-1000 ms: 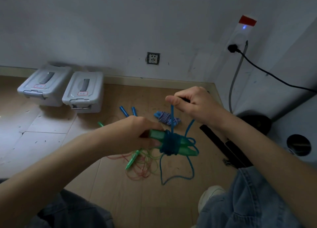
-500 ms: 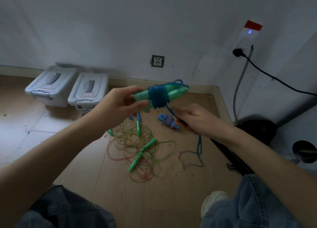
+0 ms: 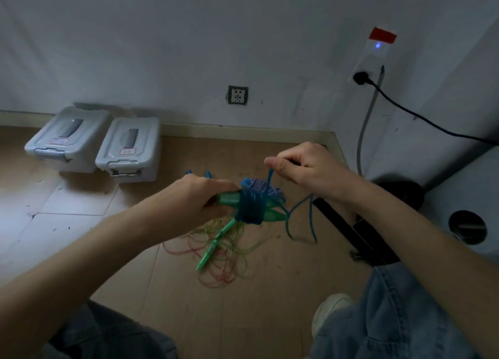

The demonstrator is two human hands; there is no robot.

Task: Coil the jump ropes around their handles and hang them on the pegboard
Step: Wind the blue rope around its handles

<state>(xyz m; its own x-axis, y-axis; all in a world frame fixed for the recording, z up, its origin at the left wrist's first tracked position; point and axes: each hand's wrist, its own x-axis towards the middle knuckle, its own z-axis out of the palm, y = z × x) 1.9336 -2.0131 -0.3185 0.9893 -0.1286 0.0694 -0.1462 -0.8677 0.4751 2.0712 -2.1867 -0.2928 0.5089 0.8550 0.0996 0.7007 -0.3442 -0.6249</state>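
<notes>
My left hand [image 3: 194, 199] grips a pair of green jump-rope handles [image 3: 272, 215] held side by side, with blue rope [image 3: 249, 208] coiled thickly round their middle. My right hand [image 3: 305, 169] pinches the free blue rope above the coil and holds it taut. The rope's loose tail [image 3: 299, 223] hangs down to the floor. On the floor below lies a tangled multicoloured rope [image 3: 226, 253] with a green handle [image 3: 213, 246]. A blue-and-white patterned rope bundle [image 3: 259, 187] lies just behind the coil. Two blue handles [image 3: 198, 173] poke out past my left hand.
Two grey lidded storage boxes [image 3: 89, 142] stand against the far wall at the left. A black strap [image 3: 351, 231] lies on the wooden floor at the right, beside a black cable and wall sockets. My knees and a white shoe [image 3: 329, 310] fill the bottom.
My left hand lowered the handles from chest height back down. My right hand swung from beneath the coil up over it, pulling the blue rope taut for another turn.
</notes>
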